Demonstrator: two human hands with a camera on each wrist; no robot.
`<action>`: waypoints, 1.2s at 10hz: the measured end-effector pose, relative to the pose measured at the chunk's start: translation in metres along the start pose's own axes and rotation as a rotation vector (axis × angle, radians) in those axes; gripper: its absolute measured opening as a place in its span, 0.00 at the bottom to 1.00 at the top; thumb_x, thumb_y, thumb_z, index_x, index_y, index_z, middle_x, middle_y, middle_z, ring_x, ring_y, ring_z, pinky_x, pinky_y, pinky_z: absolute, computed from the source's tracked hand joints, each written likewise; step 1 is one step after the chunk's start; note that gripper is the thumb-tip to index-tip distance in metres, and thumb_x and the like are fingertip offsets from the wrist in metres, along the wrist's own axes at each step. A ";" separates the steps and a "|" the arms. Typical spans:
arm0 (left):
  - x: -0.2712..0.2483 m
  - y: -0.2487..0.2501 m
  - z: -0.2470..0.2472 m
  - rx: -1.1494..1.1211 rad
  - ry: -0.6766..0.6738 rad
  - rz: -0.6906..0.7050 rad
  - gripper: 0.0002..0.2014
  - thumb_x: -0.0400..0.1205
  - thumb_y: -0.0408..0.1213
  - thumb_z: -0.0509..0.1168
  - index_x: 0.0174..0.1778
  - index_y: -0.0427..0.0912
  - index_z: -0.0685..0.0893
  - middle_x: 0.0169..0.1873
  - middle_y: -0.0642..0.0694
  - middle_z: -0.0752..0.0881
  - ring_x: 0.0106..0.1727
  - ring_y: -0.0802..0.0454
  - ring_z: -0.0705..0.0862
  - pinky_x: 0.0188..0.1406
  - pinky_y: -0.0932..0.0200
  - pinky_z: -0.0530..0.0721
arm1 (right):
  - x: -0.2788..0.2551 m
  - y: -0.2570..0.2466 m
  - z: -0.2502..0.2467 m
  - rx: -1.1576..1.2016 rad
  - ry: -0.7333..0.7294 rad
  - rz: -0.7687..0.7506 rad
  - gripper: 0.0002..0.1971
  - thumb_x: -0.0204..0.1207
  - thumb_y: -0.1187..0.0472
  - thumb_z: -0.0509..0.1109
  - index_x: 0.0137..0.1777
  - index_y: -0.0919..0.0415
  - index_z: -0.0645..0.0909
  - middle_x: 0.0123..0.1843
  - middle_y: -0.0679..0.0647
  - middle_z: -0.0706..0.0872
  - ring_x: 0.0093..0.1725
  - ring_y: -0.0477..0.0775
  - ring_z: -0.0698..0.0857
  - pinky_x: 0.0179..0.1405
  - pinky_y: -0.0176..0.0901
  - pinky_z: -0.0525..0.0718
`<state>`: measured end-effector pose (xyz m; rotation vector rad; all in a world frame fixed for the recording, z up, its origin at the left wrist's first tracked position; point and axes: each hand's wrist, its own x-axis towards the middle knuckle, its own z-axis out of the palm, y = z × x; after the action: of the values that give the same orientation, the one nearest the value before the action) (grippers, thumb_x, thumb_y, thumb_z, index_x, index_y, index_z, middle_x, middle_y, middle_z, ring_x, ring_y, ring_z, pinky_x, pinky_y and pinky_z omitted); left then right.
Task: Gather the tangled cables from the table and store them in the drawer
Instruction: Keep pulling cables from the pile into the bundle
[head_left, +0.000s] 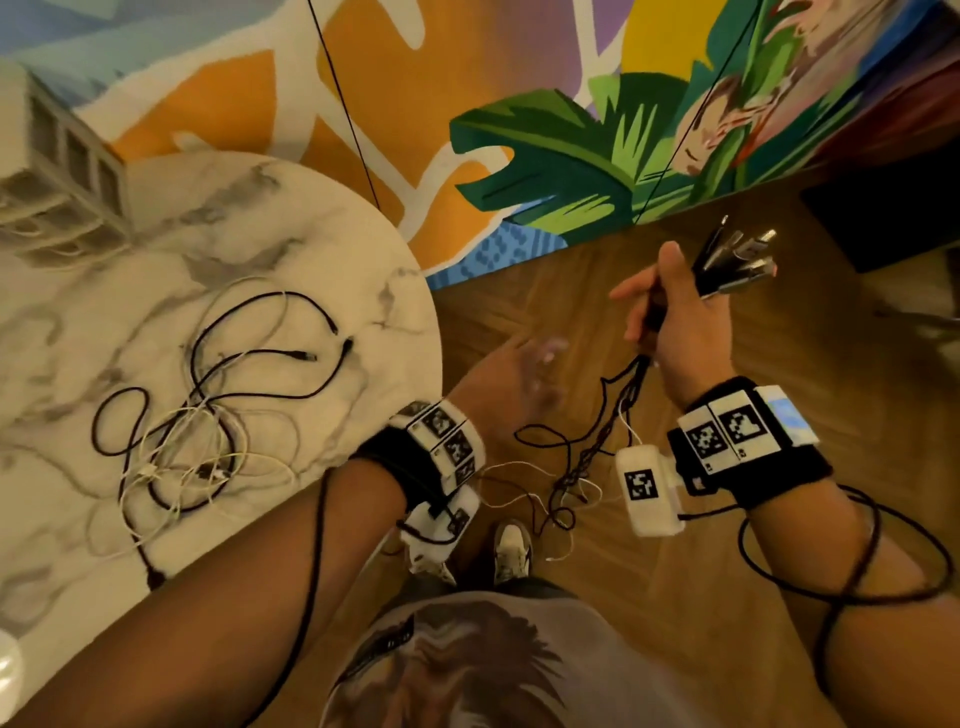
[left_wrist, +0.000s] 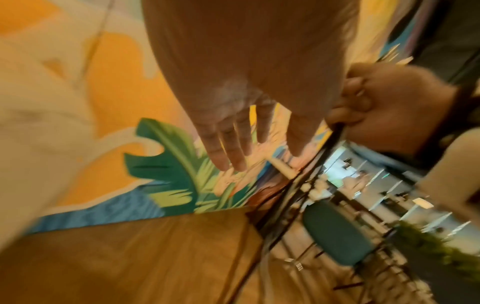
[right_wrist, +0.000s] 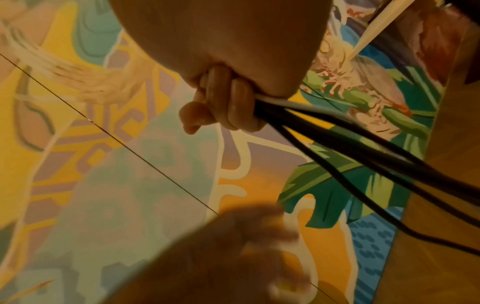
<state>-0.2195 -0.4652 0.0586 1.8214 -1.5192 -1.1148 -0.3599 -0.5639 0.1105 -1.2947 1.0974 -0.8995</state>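
My right hand grips a bundle of black cables over the wooden floor; their plugs stick out past my thumb and the twisted tails hang down toward my feet. The right wrist view shows the fingers curled round those cables. My left hand, blurred, reaches toward the hanging cables with straight fingers and holds nothing. A tangle of black and white cables lies on the round marble table to the left. No drawer is in view.
A colourful mural wall rises behind the table. A pale shelf unit stands at the far left. A dark box sits at the right on the floor. My shoes are below the hanging cables.
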 end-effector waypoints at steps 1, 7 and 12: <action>0.024 0.051 -0.001 -0.210 -0.081 0.129 0.24 0.75 0.42 0.72 0.67 0.50 0.74 0.63 0.51 0.77 0.64 0.52 0.77 0.67 0.49 0.77 | -0.001 -0.019 0.009 0.114 -0.083 -0.032 0.25 0.85 0.49 0.56 0.28 0.55 0.81 0.25 0.51 0.84 0.22 0.49 0.77 0.23 0.40 0.73; 0.038 0.132 -0.089 0.216 0.149 0.297 0.23 0.78 0.35 0.61 0.18 0.51 0.61 0.13 0.56 0.62 0.16 0.58 0.58 0.18 0.67 0.55 | 0.014 0.065 0.005 -0.383 -0.345 0.089 0.23 0.79 0.60 0.69 0.23 0.54 0.65 0.16 0.42 0.64 0.15 0.41 0.62 0.20 0.31 0.61; 0.007 0.153 -0.154 1.018 0.272 0.598 0.22 0.77 0.51 0.51 0.36 0.40 0.85 0.19 0.52 0.67 0.18 0.51 0.64 0.25 0.65 0.54 | 0.026 0.200 -0.042 -0.697 0.093 0.919 0.28 0.82 0.45 0.62 0.61 0.75 0.80 0.50 0.67 0.84 0.45 0.65 0.80 0.40 0.48 0.74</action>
<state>-0.1730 -0.5267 0.2614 1.7087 -2.4350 0.2641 -0.4093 -0.5811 -0.0888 -1.0691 1.9426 0.1428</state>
